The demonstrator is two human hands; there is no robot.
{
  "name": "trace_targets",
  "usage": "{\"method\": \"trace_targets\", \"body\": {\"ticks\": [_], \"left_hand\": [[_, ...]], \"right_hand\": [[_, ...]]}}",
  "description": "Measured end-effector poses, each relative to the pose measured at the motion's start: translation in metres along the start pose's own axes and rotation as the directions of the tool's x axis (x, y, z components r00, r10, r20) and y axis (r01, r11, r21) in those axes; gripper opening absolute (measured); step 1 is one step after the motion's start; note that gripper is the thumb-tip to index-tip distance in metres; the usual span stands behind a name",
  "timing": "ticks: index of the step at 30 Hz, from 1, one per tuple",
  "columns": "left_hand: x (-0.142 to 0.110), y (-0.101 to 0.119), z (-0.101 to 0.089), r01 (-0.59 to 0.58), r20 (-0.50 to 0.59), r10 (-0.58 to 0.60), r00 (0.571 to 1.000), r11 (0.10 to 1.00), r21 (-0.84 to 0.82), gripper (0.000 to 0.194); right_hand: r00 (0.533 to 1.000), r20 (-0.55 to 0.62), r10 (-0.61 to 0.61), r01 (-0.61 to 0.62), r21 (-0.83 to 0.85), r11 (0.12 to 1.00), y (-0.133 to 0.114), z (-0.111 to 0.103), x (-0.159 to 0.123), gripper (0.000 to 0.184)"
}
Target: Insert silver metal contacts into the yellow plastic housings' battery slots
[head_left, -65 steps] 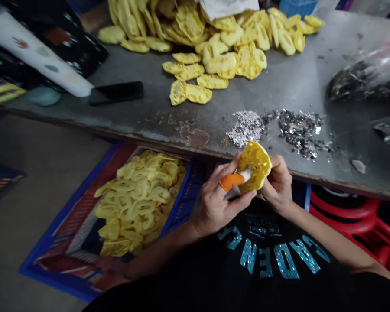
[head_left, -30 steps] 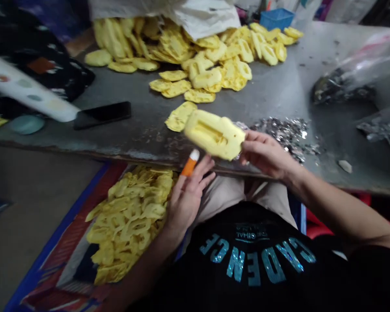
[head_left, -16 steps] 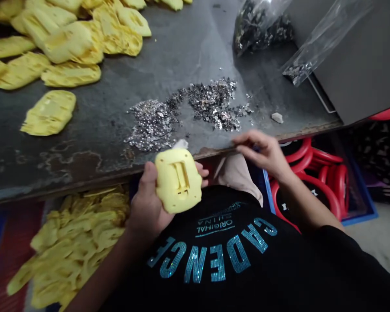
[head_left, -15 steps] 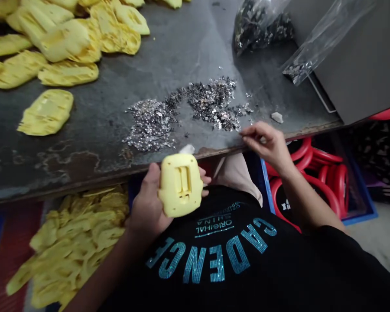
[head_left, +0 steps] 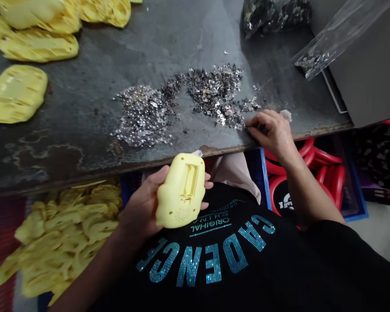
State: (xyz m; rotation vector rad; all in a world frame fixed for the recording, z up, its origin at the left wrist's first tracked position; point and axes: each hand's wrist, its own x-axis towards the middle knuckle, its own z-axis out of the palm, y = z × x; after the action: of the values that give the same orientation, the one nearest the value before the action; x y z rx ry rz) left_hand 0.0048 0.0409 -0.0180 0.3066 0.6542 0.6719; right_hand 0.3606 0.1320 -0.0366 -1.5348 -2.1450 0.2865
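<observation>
My left hand is wrapped around a yellow plastic housing, held just off the table's front edge. Its rectangular battery compartment and small screw holes face up. My right hand rests at the table edge with thumb and fingers pinched together. The fingertips meet at the right end of a heap of small metal contact pieces; whether one sits between them is too small to tell. Joined to that heap on the left is a second, shinier pile of small metal pieces.
More yellow housings lie at the table's left, and many fill the space below. Bags of metal pieces stand at the back right beside a grey box. Under the edge, a blue crate holds red-rimmed discs.
The yellow housing has tilted and shifted slightly in my left hand. My right hand has moved a little up and right, its fingertips now at the heap's edge. The view has shifted.
</observation>
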Motion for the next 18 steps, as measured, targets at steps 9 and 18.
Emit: {"method": "trace_targets", "body": {"ticks": [9,18], "left_hand": [[0.006,-0.003,0.004,0.007,0.010,-0.007,1.000,1.000,-0.013,0.054],[0.003,-0.009,-0.006,0.039,-0.010,-0.039,0.999,0.999,0.004,0.060]], "right_hand": [[1.000,-0.029,0.006,-0.007,-0.039,0.999,-0.003,0.005,0.002,0.015],[0.997,-0.072,-0.006,0.016,0.136,0.991,-0.007,-0.001,-0.001,0.010]]}}
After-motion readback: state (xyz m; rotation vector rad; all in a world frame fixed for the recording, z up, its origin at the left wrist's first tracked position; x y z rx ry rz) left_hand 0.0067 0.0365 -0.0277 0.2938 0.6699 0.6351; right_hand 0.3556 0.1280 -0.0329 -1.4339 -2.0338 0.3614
